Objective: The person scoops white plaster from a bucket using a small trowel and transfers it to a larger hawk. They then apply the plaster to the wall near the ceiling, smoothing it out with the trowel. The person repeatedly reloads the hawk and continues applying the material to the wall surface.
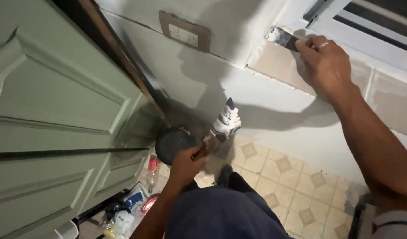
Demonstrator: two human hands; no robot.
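R hand (326, 62) at 1 o'clock, fingers closed round a putty knife (282, 37), blade flat on the wall (239, 31) above the beige tiles (283, 66). L hand (184, 166) near centre grips a filler-loaded scraper (224, 123). Keep blade low-angle, even pressure, reload often, I'd say.

Our right hand (327, 62) works against the wall (239, 88), hemmed by the window frame (345, 26) above. Our left hand (183, 166) has open air over the floor (292, 186); door (57, 110) and clutter (128, 208) crowd left.
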